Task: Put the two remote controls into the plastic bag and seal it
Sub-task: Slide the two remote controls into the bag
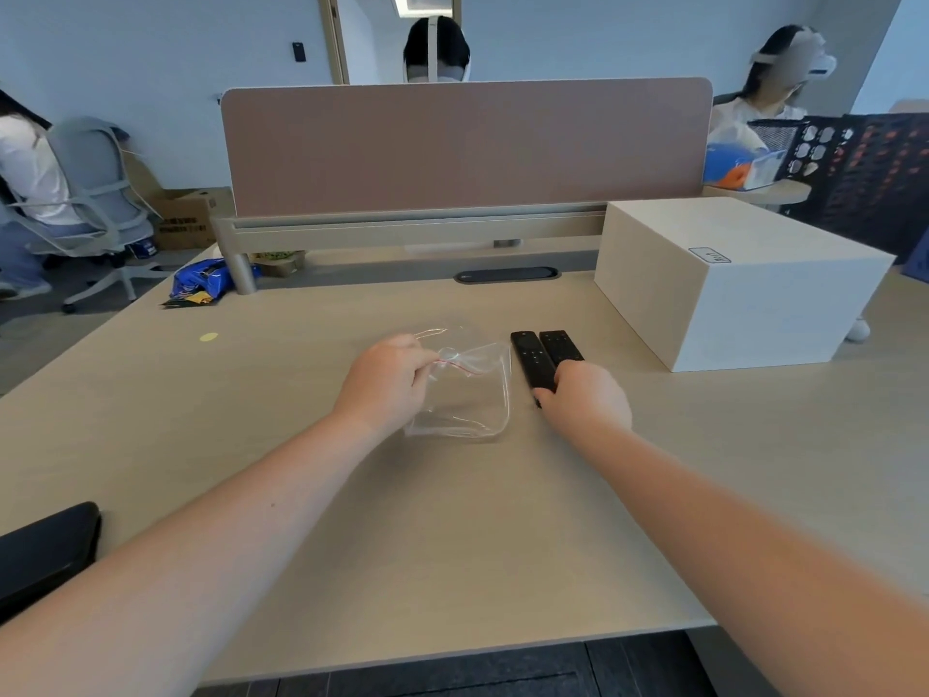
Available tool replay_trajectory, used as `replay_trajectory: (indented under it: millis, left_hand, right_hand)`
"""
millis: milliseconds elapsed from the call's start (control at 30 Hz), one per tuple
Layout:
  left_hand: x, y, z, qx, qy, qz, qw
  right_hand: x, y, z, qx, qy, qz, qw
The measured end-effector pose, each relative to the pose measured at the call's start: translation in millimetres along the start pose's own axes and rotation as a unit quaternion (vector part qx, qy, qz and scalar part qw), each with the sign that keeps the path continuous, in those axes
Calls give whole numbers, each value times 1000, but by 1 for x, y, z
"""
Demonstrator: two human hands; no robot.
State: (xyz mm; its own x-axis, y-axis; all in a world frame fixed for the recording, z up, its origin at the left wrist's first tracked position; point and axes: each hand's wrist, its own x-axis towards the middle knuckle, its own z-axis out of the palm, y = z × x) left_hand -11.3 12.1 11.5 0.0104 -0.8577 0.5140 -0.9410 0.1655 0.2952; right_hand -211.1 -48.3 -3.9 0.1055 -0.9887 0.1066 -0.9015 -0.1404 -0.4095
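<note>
A clear plastic bag [465,394] with a red zip line lies on the light wooden desk [402,520]. My left hand [384,382] pinches the bag's top edge and lifts it slightly. Just right of the bag, two black remote controls lie side by side, the left remote [530,357] and the right remote [559,344]. My right hand [585,397] covers their near ends, fingers curled around both; the near ends are hidden under the hand.
A large white box [729,279] stands at the right. A pinkish divider panel [465,143] closes the back of the desk. A blue snack bag [206,281] lies back left, a black object [45,550] at the near-left edge. People sit beyond.
</note>
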Motion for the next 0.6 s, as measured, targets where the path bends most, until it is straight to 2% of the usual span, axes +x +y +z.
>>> replay_trajectory:
  millis: [133,333,500,600]
  left_hand:
    - [2,-1,3,-1,-4,-21,1000]
    - [0,1,3,-6,-12,-37,999]
    - [0,1,3,-18,-29,-79,996]
    - [-3,2,6,-31,-45,-114,992]
  right_hand:
    - [2,-9,1,-53,-18,-6,998]
    - [5,-16,4,-22,-3,16,1000]
    - [7,-13,-12,80,71,31,994]
    - [-4,-16,-31,166,129,-8,978]
